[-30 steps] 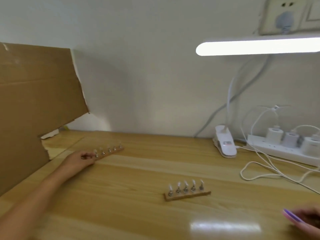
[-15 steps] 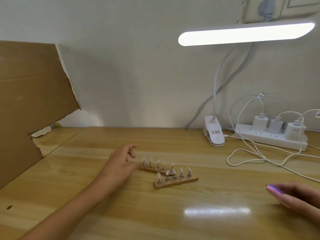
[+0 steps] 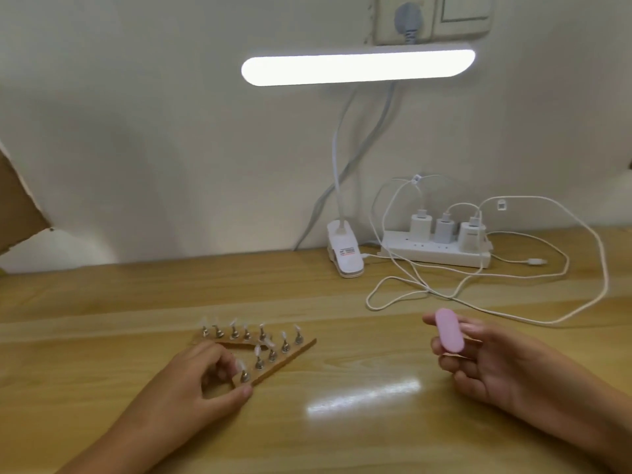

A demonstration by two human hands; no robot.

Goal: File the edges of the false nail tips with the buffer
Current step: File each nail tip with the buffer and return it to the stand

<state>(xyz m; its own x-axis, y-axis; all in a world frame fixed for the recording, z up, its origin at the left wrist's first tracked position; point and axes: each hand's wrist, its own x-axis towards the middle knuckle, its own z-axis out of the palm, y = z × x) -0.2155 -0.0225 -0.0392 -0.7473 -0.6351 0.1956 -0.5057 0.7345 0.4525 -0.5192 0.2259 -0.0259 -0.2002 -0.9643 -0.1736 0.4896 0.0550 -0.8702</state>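
The person has two hands over a wood table. The left hand is low on the table. Its fingers are bent, and its thumb and fingers pinch the near end of the near strip. This is a thin wood strip that slants up and away to the right. A far strip lies just behind it and runs from left to right. The two strips look like they touch near the middle.

Each strip has five little metal stands in a row. A clear nail tip sits on top of each stand. The nail tips are small and a bit blurry.

The right hand is up off the table, well apart from the strips. It holds a pink buffer between its thumb and bent fingers. The buffer stands nearly upright with its flat pink face toward the camera. It is not touching any nail tip.

At the back, a long white lamp shines bright. Its clip sits on the table by the wall. Beside the clip is a white power strip with three plugs in it. White cords loop over the table. A piece of cardboard shows at the left edge.
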